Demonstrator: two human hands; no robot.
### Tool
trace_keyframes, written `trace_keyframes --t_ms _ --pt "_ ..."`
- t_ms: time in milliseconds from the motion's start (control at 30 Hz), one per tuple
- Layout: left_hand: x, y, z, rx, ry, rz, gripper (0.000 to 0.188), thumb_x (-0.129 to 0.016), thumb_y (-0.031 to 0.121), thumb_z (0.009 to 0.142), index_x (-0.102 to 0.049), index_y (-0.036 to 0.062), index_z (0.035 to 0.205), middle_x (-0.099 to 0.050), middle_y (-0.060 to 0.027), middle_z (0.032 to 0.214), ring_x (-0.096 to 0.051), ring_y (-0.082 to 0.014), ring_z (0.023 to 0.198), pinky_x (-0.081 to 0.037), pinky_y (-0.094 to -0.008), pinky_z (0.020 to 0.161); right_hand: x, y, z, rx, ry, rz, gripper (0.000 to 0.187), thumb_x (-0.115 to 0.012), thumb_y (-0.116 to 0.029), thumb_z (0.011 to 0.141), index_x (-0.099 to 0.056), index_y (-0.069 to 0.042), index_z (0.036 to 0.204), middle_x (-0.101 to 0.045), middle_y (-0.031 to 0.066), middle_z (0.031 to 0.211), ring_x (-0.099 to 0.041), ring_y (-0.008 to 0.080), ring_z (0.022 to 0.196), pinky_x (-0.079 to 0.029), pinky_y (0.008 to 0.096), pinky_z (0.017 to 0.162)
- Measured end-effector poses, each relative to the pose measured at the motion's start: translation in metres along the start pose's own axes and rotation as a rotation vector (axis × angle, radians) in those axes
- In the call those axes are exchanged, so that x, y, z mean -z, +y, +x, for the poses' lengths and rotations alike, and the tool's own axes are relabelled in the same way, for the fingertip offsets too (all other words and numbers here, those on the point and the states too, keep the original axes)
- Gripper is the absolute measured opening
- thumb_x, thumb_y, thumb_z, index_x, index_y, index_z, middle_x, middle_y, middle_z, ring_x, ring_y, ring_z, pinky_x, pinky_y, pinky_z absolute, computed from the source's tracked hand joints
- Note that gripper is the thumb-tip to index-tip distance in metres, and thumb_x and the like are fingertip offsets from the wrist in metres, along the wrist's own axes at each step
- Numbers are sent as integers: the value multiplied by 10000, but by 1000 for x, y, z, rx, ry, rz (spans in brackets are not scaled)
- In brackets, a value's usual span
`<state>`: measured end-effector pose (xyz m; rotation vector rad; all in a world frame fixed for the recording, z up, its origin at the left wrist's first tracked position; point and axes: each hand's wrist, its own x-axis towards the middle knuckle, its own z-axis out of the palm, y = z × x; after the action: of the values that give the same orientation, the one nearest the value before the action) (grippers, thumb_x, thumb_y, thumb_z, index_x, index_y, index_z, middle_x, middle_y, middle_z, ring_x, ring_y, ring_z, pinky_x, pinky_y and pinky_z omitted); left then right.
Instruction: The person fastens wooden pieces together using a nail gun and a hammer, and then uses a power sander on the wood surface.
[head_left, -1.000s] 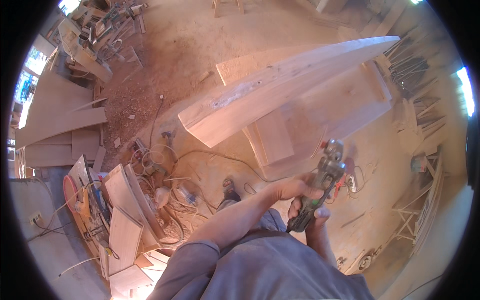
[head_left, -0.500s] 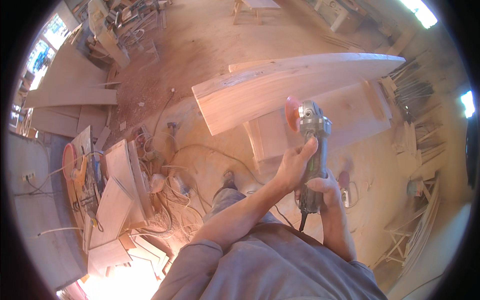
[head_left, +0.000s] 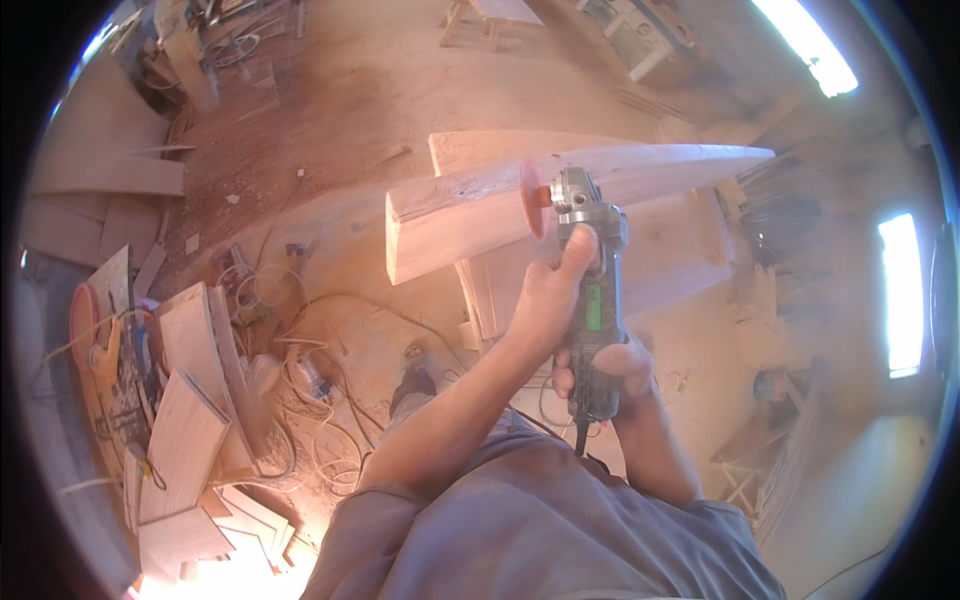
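Note:
Both my hands grip a dark angle grinder [head_left: 594,308], held upright in front of my body with its cord at the bottom. My left hand [head_left: 546,302] is closed round its body just below the metal head, thumb lying along the top. Lower down, my right hand [head_left: 628,364] wraps round the rear end. A reddish sanding disc [head_left: 532,200], edge-on to me, stands against or just in front of a thick, pale wooden plank [head_left: 450,238]; contact is hard to tell. Under the plank lie more wooden boards [head_left: 660,245].
Cables [head_left: 320,420] and hoses coil over the dusty floor to my left. Cut boards [head_left: 185,440] lean beside them, near a sander-like machine with a red round part [head_left: 84,318]. A wooden trestle [head_left: 492,22] stands far ahead; stacked wood strips line the right side.
The grinder has moved left along the plank, and its disc now overlaps the plank's face and upper edge. My view has shifted too. Both hands keep their hold.

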<state>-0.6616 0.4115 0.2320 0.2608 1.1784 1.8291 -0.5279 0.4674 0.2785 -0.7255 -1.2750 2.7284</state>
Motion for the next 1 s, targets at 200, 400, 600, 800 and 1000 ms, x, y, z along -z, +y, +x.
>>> trace_keyframes --t_ms 200,400,600,800,1000 --pt "4 -9 7 -185 -196 -71 572 -441 536 1048 -614 -5 1114 -674 -108 828 -672 -174 746 -554 -300 662 10 -2 12 19 -75 -48 509 -711 -283 723 -607 100 1041 -652 229 805 -671 332 654 -572 398 554" --pt "-17 -24 8 60 -172 -112 591 -430 558 1033 -605 3 1137 -685 -145 882 -685 -227 754 -565 -340 685 24 -3 7 100 -66 90 577 -782 -179 686 -538 7 1174 -647 130 825 -684 249 661 -583 369 565" --pt "-49 -47 -5 224 -351 -134 635 -446 568 1024 -570 -22 1223 -648 -182 1103 -653 -262 989 -534 -377 889 85 9 -25 165 -47 232 750 -826 -178 652 -471 -4 1290 -657 152 875 -672 229 663 -559 329 561" --pt "-120 -123 4 297 -313 -55 713 -532 588 947 -502 -9 1335 -638 -221 1140 -627 -360 1053 -480 -495 977 192 21 -76 163 -44 265 823 -844 -109 656 -417 -29 1354 -640 129 933 -676 200 741 -571 329 634" --pt "-103 -147 3 458 -326 -109 581 -595 490 961 -491 23 1290 -616 -171 1064 -614 -323 929 -459 -538 973 185 89 -102 220 -35 409 552 -777 -329 835 -577 6 1225 -625 76 1076 -617 148 959 -536 315 785"
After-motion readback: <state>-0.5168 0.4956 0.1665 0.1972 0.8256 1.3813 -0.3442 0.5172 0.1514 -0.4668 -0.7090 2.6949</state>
